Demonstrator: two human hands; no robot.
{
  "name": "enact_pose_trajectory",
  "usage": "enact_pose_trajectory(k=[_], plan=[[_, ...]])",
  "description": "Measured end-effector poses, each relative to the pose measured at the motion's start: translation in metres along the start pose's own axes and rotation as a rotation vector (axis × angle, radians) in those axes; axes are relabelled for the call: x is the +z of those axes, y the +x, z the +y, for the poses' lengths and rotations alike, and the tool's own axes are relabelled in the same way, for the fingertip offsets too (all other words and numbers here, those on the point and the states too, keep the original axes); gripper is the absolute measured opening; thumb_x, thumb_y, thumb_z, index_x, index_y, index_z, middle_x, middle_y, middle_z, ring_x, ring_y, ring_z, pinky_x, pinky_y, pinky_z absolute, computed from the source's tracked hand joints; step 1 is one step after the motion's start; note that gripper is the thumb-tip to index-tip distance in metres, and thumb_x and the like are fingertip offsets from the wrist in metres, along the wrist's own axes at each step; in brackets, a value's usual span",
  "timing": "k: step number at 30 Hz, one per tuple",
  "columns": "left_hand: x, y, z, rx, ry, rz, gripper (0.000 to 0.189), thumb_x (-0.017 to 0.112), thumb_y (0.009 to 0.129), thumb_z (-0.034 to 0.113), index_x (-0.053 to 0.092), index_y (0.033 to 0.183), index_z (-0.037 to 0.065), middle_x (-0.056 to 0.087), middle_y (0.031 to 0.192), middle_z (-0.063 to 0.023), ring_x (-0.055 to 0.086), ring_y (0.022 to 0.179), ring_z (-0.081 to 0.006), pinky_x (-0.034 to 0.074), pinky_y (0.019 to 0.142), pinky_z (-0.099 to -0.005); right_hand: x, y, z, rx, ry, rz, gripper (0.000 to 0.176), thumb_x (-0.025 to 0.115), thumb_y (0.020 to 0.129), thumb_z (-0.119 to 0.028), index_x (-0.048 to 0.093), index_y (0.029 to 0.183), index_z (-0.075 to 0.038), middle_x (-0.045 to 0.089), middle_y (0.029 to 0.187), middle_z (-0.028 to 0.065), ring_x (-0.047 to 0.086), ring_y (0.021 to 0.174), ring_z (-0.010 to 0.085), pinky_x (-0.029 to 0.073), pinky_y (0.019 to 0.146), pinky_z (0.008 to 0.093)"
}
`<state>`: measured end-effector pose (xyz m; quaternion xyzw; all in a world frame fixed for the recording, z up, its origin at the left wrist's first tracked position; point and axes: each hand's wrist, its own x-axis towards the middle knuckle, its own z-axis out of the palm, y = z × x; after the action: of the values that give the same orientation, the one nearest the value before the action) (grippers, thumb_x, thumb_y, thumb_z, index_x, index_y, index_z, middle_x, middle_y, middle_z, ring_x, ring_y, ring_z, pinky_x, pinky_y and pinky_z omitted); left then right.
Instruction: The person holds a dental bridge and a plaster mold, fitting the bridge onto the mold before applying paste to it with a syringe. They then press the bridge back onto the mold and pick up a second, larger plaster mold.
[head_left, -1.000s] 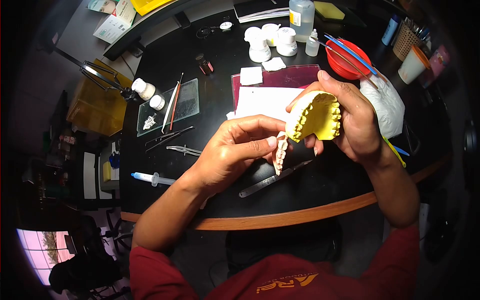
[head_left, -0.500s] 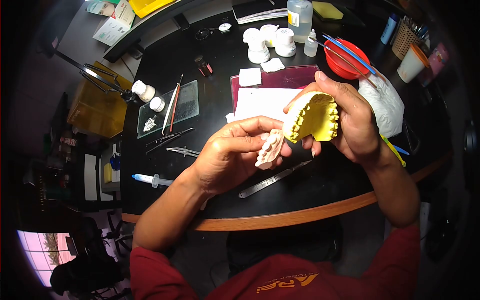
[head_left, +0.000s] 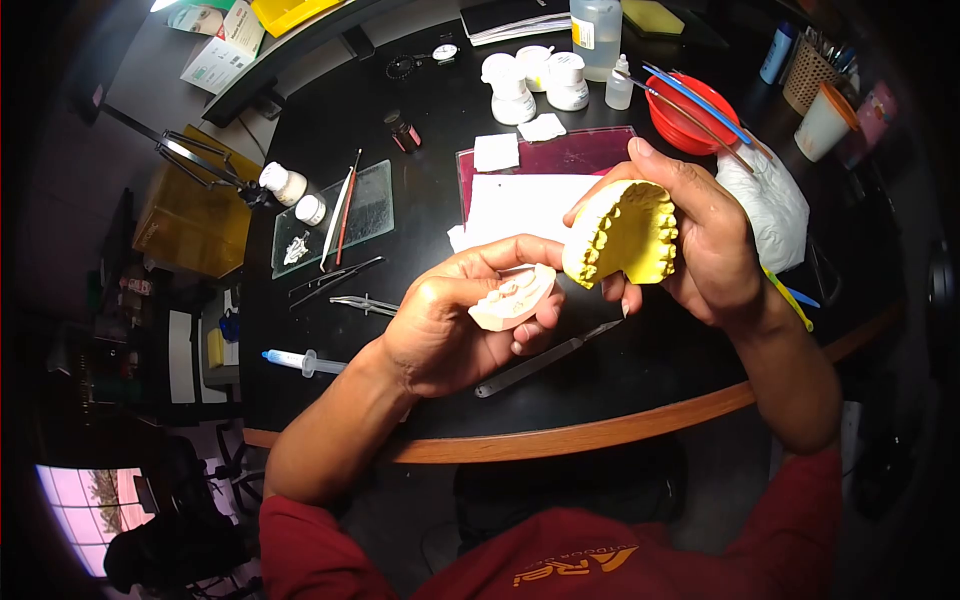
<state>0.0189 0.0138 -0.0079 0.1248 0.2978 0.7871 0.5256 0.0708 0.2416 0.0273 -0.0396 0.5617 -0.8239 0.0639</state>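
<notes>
My right hand (head_left: pixel 712 225) grips a yellow dental cast (head_left: pixel 640 240), an arch with a row of teeth, its inner side facing me. In my left hand (head_left: pixel 455 305) is a smaller pale pink dental cast (head_left: pixel 515 300), pinched between thumb and fingers and tilted. The two casts are close together above the black table. Below them lies a scalpel (head_left: pixel 535 368), its blade pointing toward my right fingertips. A white paper sheet (head_left: pixel 520 210) lies behind the hands, partly hidden by them.
Tweezers (head_left: pixel 365 305), a syringe (head_left: pixel 305 362) and a glass slab (head_left: pixel 370 215) with small jars lie left. Several white jars (head_left: pixel 512 105) stand at the back near a clear bottle (head_left: pixel 597 45). A red bowl (head_left: pixel 680 135) with brushes and a white plastic bag (head_left: pixel 770 215) are right.
My left hand has turned the pink cast from a steep angle to a flatter one and shifted it slightly left. The yellow cast stays nearly still in my right hand.
</notes>
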Motion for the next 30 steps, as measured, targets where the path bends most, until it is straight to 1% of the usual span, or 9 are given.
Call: enact_pose_trajectory(k=[3, 6, 15, 18, 21, 24, 27, 30], plan=[[0.002, 0.0, 0.001, -0.019, -0.052, 0.015, 0.041, 0.057, 0.093, 0.017, 0.051, 0.13, -0.001, 0.059, 0.091, -0.0124, 0.05, 0.072, -0.0141, 0.043, 0.066, -0.0249, 0.001, 0.001, 0.0, -0.001, 0.009, 0.002, 0.063, 0.026, 0.109, -0.039, 0.065, 0.103, 0.011, 0.068, 0.074, 0.019, 0.065, 0.052, 0.0197, 0.055, 0.042, 0.0249], [-0.006, 0.001, 0.0, -0.011, -0.14, -0.109, 0.04, 0.05, 0.093, 0.009, 0.051, 0.132, -0.003, 0.065, 0.099, -0.0138, 0.059, 0.08, -0.0137, 0.049, 0.072, -0.0256, 0.001, 0.001, 0.001, 0.001, 0.007, 0.013, 0.063, 0.026, 0.109, -0.039, 0.065, 0.103, 0.011, 0.068, 0.074, 0.0192, 0.065, 0.052, 0.0199, 0.055, 0.042, 0.0249], [-0.004, 0.0, 0.001, -0.008, -0.1, -0.088, 0.041, 0.048, 0.091, 0.006, 0.051, 0.131, -0.003, 0.065, 0.1, -0.0136, 0.06, 0.081, -0.0141, 0.049, 0.073, -0.0258, 0.0, 0.001, 0.002, -0.002, 0.013, 0.012, 0.063, 0.026, 0.109, -0.039, 0.064, 0.102, 0.011, 0.068, 0.074, 0.0191, 0.065, 0.052, 0.0201, 0.055, 0.042, 0.0252], [-0.005, 0.0, 0.001, -0.006, -0.097, -0.096, 0.04, 0.047, 0.093, 0.006, 0.051, 0.132, -0.003, 0.065, 0.1, -0.0133, 0.06, 0.082, -0.0138, 0.049, 0.073, -0.026, 0.0, 0.001, 0.001, -0.005, 0.005, 0.007, 0.063, 0.026, 0.109, -0.039, 0.064, 0.102, 0.011, 0.068, 0.074, 0.0189, 0.065, 0.052, 0.0201, 0.055, 0.042, 0.0251], [0.004, 0.0, 0.002, 0.012, 0.034, 0.031, 0.037, 0.056, 0.093, 0.013, 0.053, 0.126, -0.002, 0.063, 0.098, -0.0153, 0.058, 0.077, -0.0156, 0.046, 0.068, -0.0264, -0.001, 0.001, 0.001, -0.01, -0.006, 0.004, 0.063, 0.026, 0.109, -0.039, 0.065, 0.102, 0.011, 0.068, 0.074, 0.0187, 0.065, 0.053, 0.0199, 0.054, 0.043, 0.025], [0.012, 0.001, 0.003, 0.047, 0.215, 0.134, 0.034, 0.055, 0.094, 0.014, 0.054, 0.123, -0.003, 0.065, 0.099, -0.0159, 0.06, 0.078, -0.0154, 0.047, 0.069, -0.0269, -0.001, 0.001, 0.001, -0.017, -0.029, -0.001, 0.063, 0.025, 0.109, -0.039, 0.065, 0.102, 0.011, 0.068, 0.074, 0.0185, 0.066, 0.054, 0.0197, 0.054, 0.043, 0.0248], [0.009, 0.001, 0.001, 0.061, 0.268, 0.112, 0.031, 0.055, 0.095, 0.014, 0.057, 0.121, -0.002, 0.067, 0.098, -0.016, 0.062, 0.079, -0.0146, 0.048, 0.07, -0.027, -0.001, 0.001, 0.001, -0.022, -0.04, -0.001, 0.063, 0.025, 0.109, -0.038, 0.065, 0.102, 0.011, 0.068, 0.075, 0.0183, 0.065, 0.054, 0.0194, 0.054, 0.043, 0.0245], [0.012, 0.001, 0.0, 0.08, 0.313, 0.136, 0.028, 0.054, 0.097, 0.014, 0.058, 0.119, -0.002, 0.067, 0.098, -0.016, 0.063, 0.082, -0.0142, 0.048, 0.07, -0.0264, -0.001, 0.002, 0.001, -0.027, -0.046, 0.003, 0.063, 0.025, 0.109, -0.038, 0.065, 0.102, 0.01, 0.069, 0.075, 0.0182, 0.065, 0.054, 0.0192, 0.053, 0.043, 0.0243]])
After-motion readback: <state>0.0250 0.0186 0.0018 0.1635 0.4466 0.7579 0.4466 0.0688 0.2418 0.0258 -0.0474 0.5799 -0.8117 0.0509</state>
